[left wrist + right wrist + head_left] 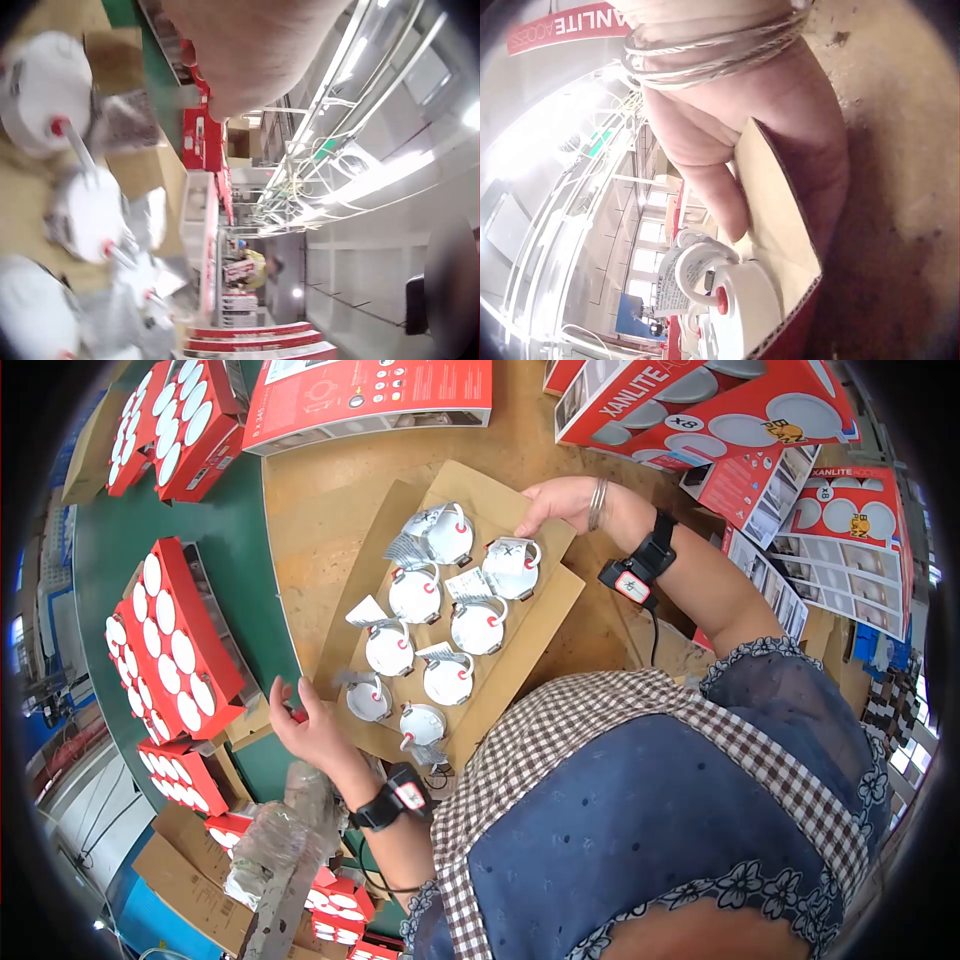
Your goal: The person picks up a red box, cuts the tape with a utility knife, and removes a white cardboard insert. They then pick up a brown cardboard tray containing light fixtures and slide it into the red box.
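A brown cardboard sheet (545, 645) with folded side flaps lies tilted before the person, over the wooden table. In it sit several white round light fittings (477, 628), each with a looped white cable and red collar, some with printed tags (368, 611). The right hand (562, 503) grips the cardboard's far right corner; in the right wrist view, the thumb (718, 196) lies on the inner face and the other fingers are behind it. By the near left corner, the left hand (312, 732) has its fingers spread and holds nothing.
Red printed XANLITE boxes (710, 420) stand at the back and right. Red packs with white discs (170, 645) are on the green surface (105, 550) at left. A plastic-wrapped post (290, 840) stands near the left forearm, beside an open cardboard carton (185, 870).
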{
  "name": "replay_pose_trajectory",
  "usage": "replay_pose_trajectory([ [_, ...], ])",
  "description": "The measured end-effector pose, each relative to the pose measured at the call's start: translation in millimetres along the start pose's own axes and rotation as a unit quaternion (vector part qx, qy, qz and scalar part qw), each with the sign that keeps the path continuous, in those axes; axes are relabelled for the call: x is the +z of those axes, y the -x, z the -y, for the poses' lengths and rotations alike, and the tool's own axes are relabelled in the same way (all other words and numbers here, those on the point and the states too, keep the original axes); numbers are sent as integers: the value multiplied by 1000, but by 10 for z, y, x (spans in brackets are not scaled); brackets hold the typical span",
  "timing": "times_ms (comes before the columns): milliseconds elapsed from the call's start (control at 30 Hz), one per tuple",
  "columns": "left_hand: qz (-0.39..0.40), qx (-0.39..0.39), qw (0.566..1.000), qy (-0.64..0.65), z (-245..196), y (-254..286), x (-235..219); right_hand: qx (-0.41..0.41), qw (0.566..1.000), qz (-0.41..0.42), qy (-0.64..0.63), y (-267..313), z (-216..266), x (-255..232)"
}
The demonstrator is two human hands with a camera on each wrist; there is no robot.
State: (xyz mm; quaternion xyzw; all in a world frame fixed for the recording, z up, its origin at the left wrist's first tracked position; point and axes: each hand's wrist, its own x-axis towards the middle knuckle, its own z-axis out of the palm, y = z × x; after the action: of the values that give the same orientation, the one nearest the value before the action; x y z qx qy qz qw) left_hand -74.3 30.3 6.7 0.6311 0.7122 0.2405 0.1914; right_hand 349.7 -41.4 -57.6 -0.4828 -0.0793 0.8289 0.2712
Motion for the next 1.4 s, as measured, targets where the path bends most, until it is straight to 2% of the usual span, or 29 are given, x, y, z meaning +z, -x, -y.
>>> replay_pose_trajectory([
  [67,42,-89,992,83,431,-15,30,4,1000,-9,12,6,-4,30],
  [100,41,-89,992,84,542,24,8,4,1000,-9,13,1,-19,34],
  [167,66,-259,951,154,671,95,-3,-22,1000,-2,22,-8,-31,21],
  [200,67,-259,951,158,566,159,-10,-23,999,-5,25,6,-24,42],
  [267,-18,-182,969,163,360,330,-57,-18,999,-20,36,45,-12,100],
  [300,-56,-112,990,59,441,359,-61,-17,999,-20,37,68,-9,121],
  [400,-74,-129,982,114,213,685,-206,-52,994,-37,88,116,2,116],
  [467,-83,-110,986,93,335,1015,-263,-51,996,-12,78,93,-43,37],
  [533,-22,-129,987,94,508,1322,-328,-59,995,-11,81,61,-93,-20],
  [567,-27,-128,987,96,609,1360,-326,-69,994,-12,83,47,-103,-53],
  [600,58,-243,951,182,725,1371,-340,-71,994,-10,87,35,-117,-85],
  [633,140,-349,888,266,823,1371,-342,-80,994,-8,79,21,-121,-119],
  [667,134,-347,888,269,856,1329,-315,-88,994,-4,69,19,-126,-126],
  [733,251,-350,810,397,916,1185,-233,-103,991,-11,82,74,-106,-66],
  [767,294,-381,789,381,1185,1132,-188,-105,991,-24,82,96,-102,9],
  [900,291,-381,762,435,984,1118,-75,-108,991,-9,75,150,-88,18],
  [967,342,-354,742,455,978,1142,-96,-106,991,-20,84,113,-138,-4],
  [1067,327,-349,724,497,905,1160,-154,-131,984,-48,111,180,-164,84],
  [1200,320,-320,743,494,877,1137,-130,-114,991,2,70,226,-185,-40],
  [1267,282,-283,784,476,830,1053,-110,-174,974,-6,142,249,-170,-52],
  [1300,281,-278,785,477,848,1005,-100,-179,973,-6,143,280,-154,-18],
  [1367,215,-152,887,378,936,852,-20,-351,902,-20,249,423,-102,102],
  [1400,178,-88,925,323,795,792,-40,-356,900,-22,250,534,-45,157],
])
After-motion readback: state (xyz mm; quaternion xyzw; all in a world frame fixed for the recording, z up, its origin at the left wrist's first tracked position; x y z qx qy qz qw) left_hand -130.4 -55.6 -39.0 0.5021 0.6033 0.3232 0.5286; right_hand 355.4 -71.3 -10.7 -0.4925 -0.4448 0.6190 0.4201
